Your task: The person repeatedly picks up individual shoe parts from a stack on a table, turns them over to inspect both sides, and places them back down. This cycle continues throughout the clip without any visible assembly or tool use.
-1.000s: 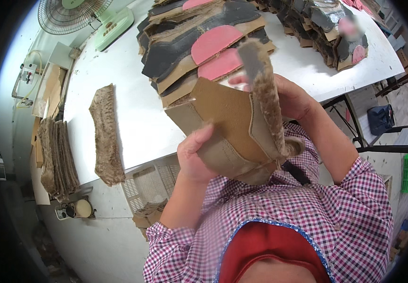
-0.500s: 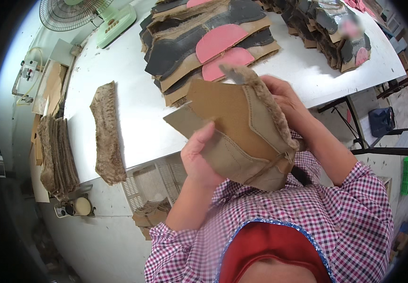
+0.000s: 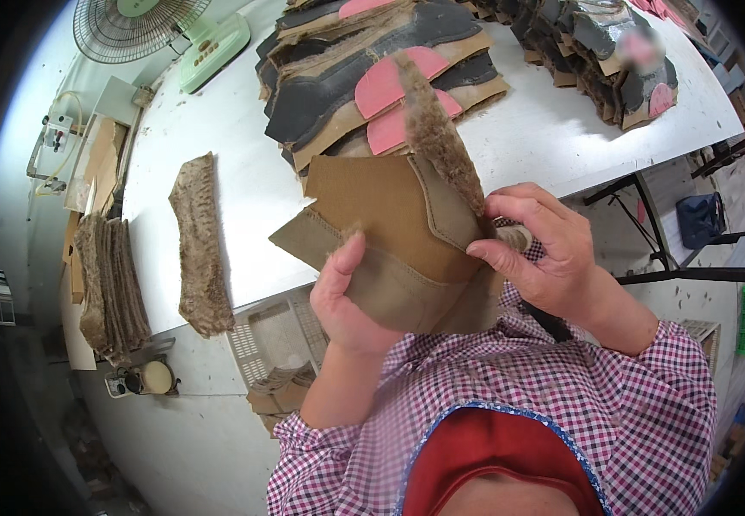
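Observation:
A stitched brown and tan boot upper [image 3: 381, 206] is held up in front of me, over the table's front edge. My left hand [image 3: 347, 301] grips its lower left part, thumb on the face and fingers hidden behind. Along its right edge runs a strip of brown fur lining [image 3: 441, 129], its free end standing up and away from the leather. My right hand [image 3: 553, 249] is closed at that edge, pinching the upper and the foot of the fur strip between thumb and fingers. Whether the two are joined there I cannot tell.
A single fur piece [image 3: 200, 249] lies on the white table [image 3: 261, 232], left of a fur stack [image 3: 113, 288] at the edge. Layered black, tan and pink upper parts [image 3: 364, 86] pile up behind; another pile [image 3: 605, 69] sits right. A green fan [image 3: 213, 52] stands far left.
The right hand has come down the edge and round to the front, thumb now showing. The fur strip's free end has swung up, and the boot upper has shifted slightly left.

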Demonstrator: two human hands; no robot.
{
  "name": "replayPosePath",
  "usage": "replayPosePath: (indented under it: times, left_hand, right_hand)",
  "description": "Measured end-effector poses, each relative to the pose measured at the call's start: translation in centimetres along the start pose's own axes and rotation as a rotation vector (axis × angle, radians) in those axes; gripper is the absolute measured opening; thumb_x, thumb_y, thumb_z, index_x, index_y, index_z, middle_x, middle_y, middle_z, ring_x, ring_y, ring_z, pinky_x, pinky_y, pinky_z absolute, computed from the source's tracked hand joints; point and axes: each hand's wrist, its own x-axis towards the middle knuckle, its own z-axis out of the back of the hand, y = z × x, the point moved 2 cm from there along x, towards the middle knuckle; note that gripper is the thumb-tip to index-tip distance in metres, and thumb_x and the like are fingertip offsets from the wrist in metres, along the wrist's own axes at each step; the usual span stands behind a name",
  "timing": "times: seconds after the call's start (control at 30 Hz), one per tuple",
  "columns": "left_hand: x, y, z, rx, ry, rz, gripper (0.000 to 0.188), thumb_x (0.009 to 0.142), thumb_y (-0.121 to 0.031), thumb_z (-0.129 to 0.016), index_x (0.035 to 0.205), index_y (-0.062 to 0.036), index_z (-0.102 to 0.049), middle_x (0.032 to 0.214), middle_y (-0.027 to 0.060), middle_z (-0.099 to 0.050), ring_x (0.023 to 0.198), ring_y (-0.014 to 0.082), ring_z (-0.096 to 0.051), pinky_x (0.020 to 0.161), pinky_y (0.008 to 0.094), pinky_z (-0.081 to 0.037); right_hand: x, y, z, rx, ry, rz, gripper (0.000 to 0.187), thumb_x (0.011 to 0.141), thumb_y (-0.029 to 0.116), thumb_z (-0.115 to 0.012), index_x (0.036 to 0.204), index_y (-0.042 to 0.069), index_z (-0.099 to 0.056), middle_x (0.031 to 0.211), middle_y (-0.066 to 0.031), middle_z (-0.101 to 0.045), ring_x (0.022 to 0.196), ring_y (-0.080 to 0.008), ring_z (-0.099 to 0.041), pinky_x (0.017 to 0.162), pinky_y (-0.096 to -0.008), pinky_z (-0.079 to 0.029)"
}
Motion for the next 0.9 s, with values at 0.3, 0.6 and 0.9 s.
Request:
replayPosePath:
  times: [0.3, 0.6, 0.9]
  left_hand:
    - [-0.6, -0.4, 0.3, 0.067, 0.058, -0.031, 0.045, 0.092, -0.016, -0.042, 0.133, 0.0043, -0.042, 0.131, 0.0185, -0.052, 0.12, 0.0326, -0.052, 0.104, 0.0465, -0.04]
    - [-0.5, 0.5, 0.3, 0.52, -0.147, -0.128, 0.044, 0.093, -0.017, -0.04, 0.132, 0.0027, -0.042, 0.131, 0.0161, -0.051, 0.12, 0.03, -0.051, 0.103, 0.0436, -0.039]
    - [-0.4, 0.9, -0.1, 0.557, -0.128, -0.146, 0.043, 0.094, -0.017, -0.039, 0.131, 0.0041, -0.043, 0.13, 0.0167, -0.051, 0.119, 0.0294, -0.051, 0.103, 0.0429, -0.04]
  right_hand:
    - [-0.7, -0.2, 0.2, 0.132, 0.202, -0.18, 0.02, 0.079, 0.007, -0.072, 0.093, 0.0, -0.059, 0.082, -0.0116, -0.062, 0.071, -0.025, -0.064, 0.064, -0.0308, -0.052]
    - [-2.2, -0.1, -1.1, 0.062, 0.125, -0.177, 0.018, 0.08, 0.002, -0.068, 0.093, -0.001, -0.056, 0.077, -0.0118, -0.057, 0.062, -0.0278, -0.057, 0.056, -0.0362, -0.046]
    - [-0.4, 0.9, -0.9, -0.174, 0.047, -0.019, 0.024, 0.077, 0.009, -0.074, 0.093, -0.001, -0.058, 0.078, -0.0128, -0.059, 0.065, -0.0279, -0.06, 0.056, -0.0357, -0.048]
